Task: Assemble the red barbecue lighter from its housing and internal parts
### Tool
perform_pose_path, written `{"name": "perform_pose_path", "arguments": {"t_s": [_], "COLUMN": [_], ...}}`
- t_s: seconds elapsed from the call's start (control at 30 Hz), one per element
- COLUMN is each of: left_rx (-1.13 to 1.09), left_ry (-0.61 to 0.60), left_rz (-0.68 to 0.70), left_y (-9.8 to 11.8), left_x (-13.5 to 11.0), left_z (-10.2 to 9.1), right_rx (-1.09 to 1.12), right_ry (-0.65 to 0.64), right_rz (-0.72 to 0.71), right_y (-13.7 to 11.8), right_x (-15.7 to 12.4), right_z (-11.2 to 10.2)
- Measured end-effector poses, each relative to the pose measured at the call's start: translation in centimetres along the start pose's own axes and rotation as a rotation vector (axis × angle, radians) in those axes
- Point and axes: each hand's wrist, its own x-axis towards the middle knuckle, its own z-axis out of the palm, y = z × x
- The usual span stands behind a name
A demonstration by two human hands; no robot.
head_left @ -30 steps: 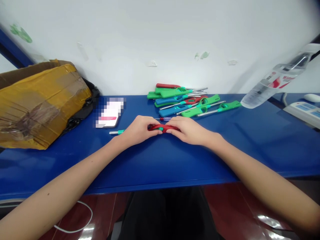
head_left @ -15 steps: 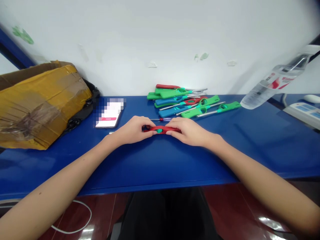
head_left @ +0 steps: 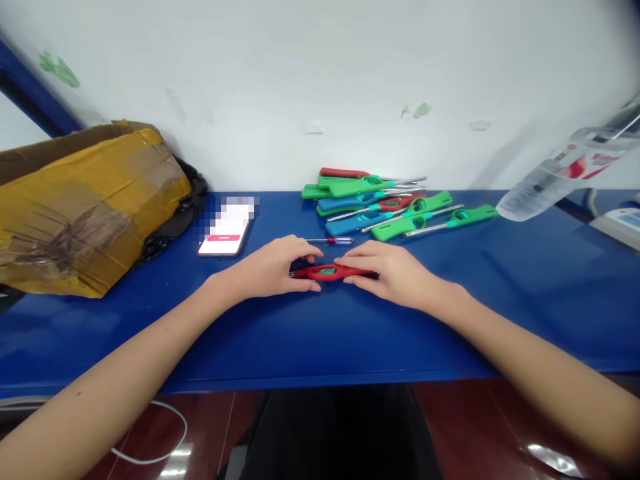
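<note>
A red long-necked gas lighter (head_left: pixel 327 272) with a green trigger in its oval opening lies low over the blue table. My right hand (head_left: pixel 395 272) grips its right end between thumb and fingers. Around the left end, my left hand (head_left: pixel 280 268) is spread, thumb in front and fingers behind, with a gap to the red body. The lighter's metal neck is mostly hidden by that hand. Just behind, a screwdriver (head_left: pixel 343 240) with a clear purple and red handle lies on the table.
Several green, blue and red lighters (head_left: pixel 385 230) are heaped by the wall. A phone (head_left: pixel 225 230) lies left of them, beside a taped cardboard box (head_left: pixel 90 213) and a black plastic bag (head_left: pixel 173 230). At right stand a plastic bottle (head_left: pixel 550 177) and a white device (head_left: pixel 623 223).
The lighter has come nearer to me and turned, showing more of its opening. My left fingers have loosened from it, while my right hand keeps its hold. The view has shifted slightly.
</note>
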Motion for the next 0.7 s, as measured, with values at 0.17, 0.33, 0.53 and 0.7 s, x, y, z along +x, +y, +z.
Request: {"name": "perform_pose_path", "arguments": {"t_s": [0.17, 0.33, 0.53, 0.7], "left_rx": [-0.007, -0.023, -0.005, 0.078], "left_ry": [-0.042, -0.058, -0.062, -0.048], "left_rz": [0.019, 0.018, 0.018, 0.004], "left_y": [0.2, 0.5, 0.9, 1.3], "left_x": [-0.2, -0.1, -0.1, -0.1], "left_z": [-0.3, -0.3, -0.1, 0.2], "right_rx": [0.012, 0.043, 0.126, 0.024], "right_ry": [0.003, -0.005, -0.050, -0.019], "right_rz": [-0.017, 0.010, 0.023, -0.069], "right_y": [-0.5, -0.7, -0.7, -0.3], "right_x": [-0.3, -0.1, 0.1, -0.1], "right_z": [0.0, 0.0, -0.2, 0.1]}}
